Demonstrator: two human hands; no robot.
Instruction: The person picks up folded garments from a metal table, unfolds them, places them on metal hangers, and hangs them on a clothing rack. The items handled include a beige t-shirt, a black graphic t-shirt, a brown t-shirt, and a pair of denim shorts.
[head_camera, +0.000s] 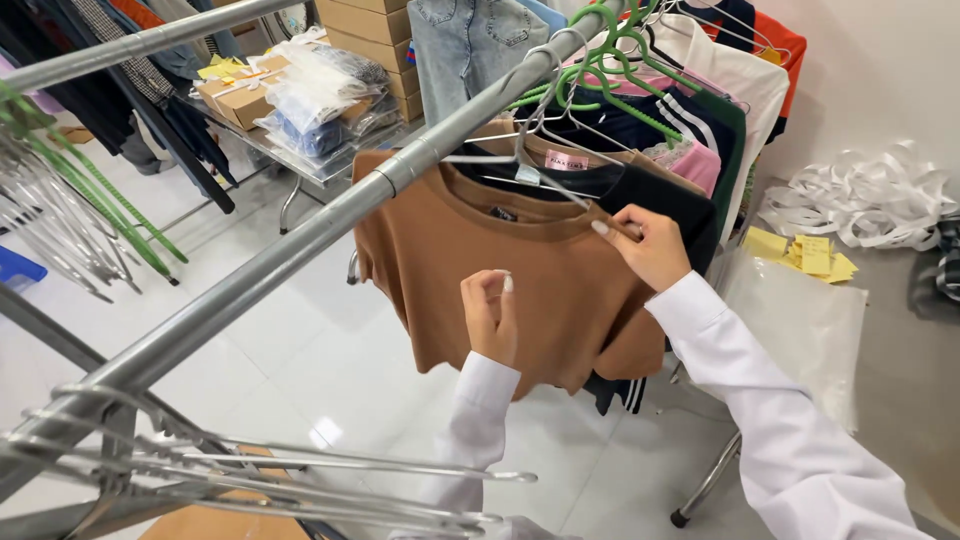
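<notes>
- Brown shirt (520, 270) hanging on a wire hanger (520, 150) from the slanted metal rail (300, 245), front of the row, facing the camera
- Right hand (650, 245) at the shirt's shoulder near the collar, fingers pinched narrow on the brown cloth there
- Left hand (490, 315) raised in front of the shirt's chest, thumb and forefinger closed narrow on something small and pale; too small to tell what
- Both arms in white sleeves (790, 440)
- Behind the brown shirt, on the same rail: a black shirt (665, 195), a pink garment (695, 160), a dark top with white stripes (670, 120), a white one (745, 75); some on green hangers (600, 50)
- Jeans (465, 45) hanging farther back, beside stacked cardboard boxes (375, 30)
- Metal table (300, 165) well apart to the left, holding bagged clothes (315, 95) and a box
- To the right, a grey table (900, 340) bearing a clear plastic bag (800, 320), yellow paper slips (810, 255) and a heap of white strips (865, 205)
- Bare wire hangers (300, 480) bunched on the near end of the rail; more at the far left (60, 210)
- White tiled floor (300, 350) below
</notes>
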